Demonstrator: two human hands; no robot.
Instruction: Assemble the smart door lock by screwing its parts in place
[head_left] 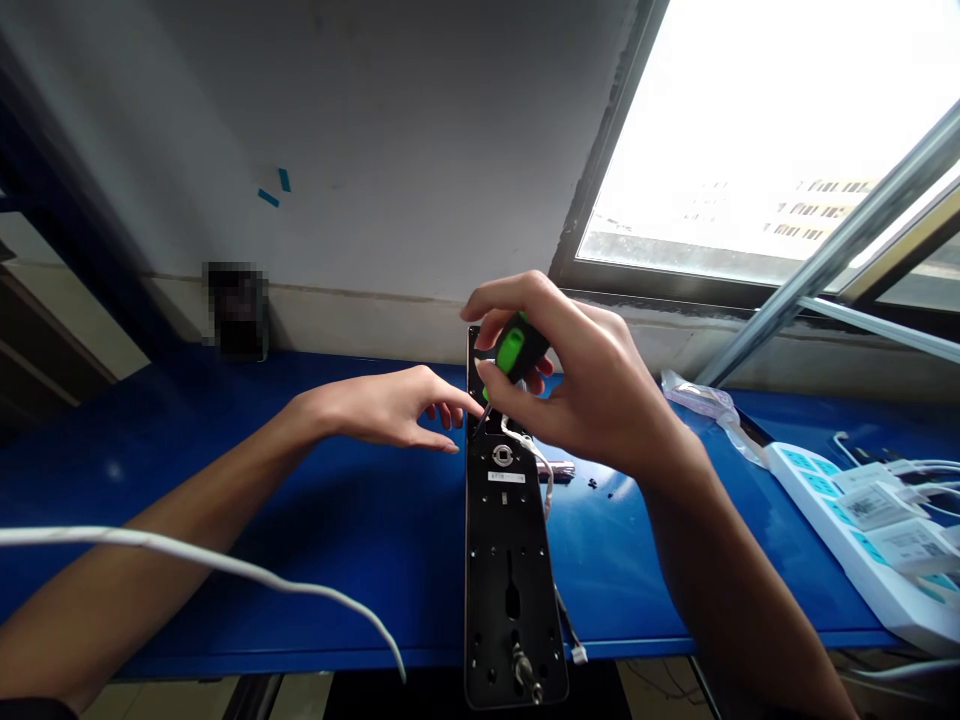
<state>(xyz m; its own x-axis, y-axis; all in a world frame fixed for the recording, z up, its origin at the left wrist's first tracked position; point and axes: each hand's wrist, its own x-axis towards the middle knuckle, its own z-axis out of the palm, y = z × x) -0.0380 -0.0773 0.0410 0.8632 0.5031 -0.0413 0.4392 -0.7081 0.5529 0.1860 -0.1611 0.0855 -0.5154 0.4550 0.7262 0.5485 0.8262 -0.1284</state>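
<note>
Black lock plate (510, 560) lying near to far

Your left grip (390, 412) hovers open just left of its far end, over the blue bench (360, 560); your right grip (577, 385) is closed on a green-handled screwdriver (511, 350), shaft angled down onto that end.

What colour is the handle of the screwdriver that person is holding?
The screwdriver handle is bright green and black, seen best in the head view.

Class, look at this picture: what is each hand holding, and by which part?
The right hand grips a green-and-black screwdriver by its handle; the left hand holds nothing.
</note>
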